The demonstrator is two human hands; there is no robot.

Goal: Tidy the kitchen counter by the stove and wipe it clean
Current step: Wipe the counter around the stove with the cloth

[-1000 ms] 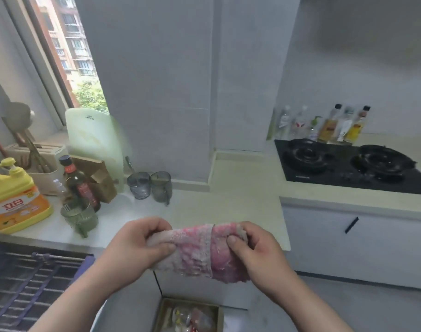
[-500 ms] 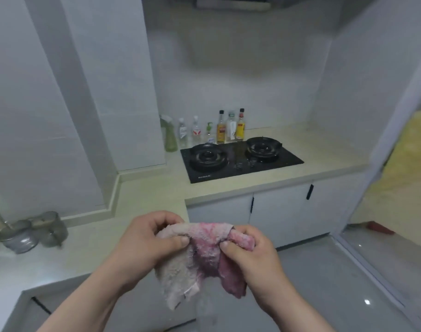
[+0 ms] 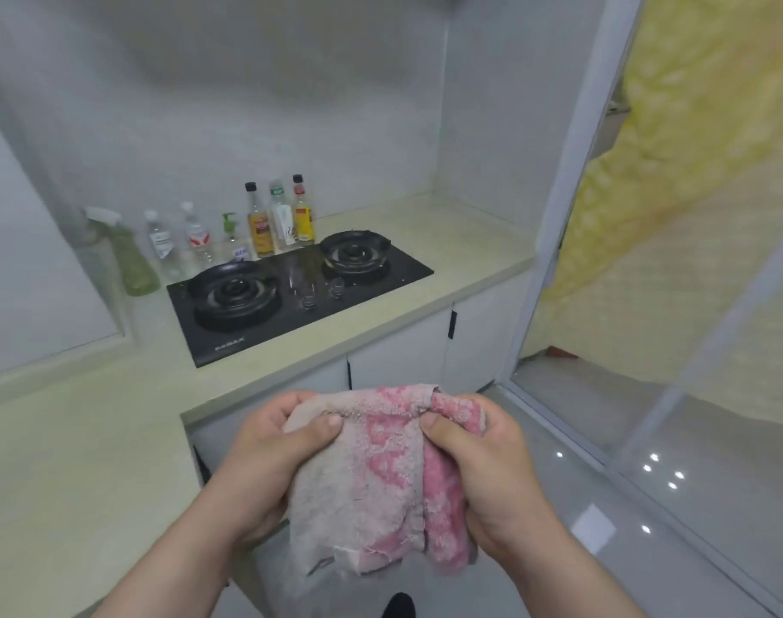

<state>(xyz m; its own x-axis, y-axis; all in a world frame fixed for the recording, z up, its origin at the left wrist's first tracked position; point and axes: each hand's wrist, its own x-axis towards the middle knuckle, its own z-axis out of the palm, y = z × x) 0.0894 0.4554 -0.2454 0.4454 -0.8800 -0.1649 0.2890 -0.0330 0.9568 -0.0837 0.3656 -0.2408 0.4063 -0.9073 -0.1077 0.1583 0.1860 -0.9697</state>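
A worn pink and grey cloth (image 3: 376,479) hangs between both hands in front of me, above the floor and off the counter. My left hand (image 3: 273,457) grips its left top edge with the thumb pressed on the fabric. My right hand (image 3: 483,470) pinches the right top edge, which is folded over. The beige counter (image 3: 91,461) runs in an L from my left to the far wall. A black two-burner gas stove (image 3: 291,296) is set into it, ahead of my hands.
Several bottles (image 3: 273,220) and a green spray bottle (image 3: 131,260) stand against the wall behind the stove. Two small clear glasses (image 3: 309,292) sit on the stove top between the burners. White cabinet doors (image 3: 398,354) are below. A sliding glass door (image 3: 648,350) is at right.
My view has swung right, from the sink and window end toward the stove. Both hands kept hold of the cloth, which now hangs lower and more spread out.
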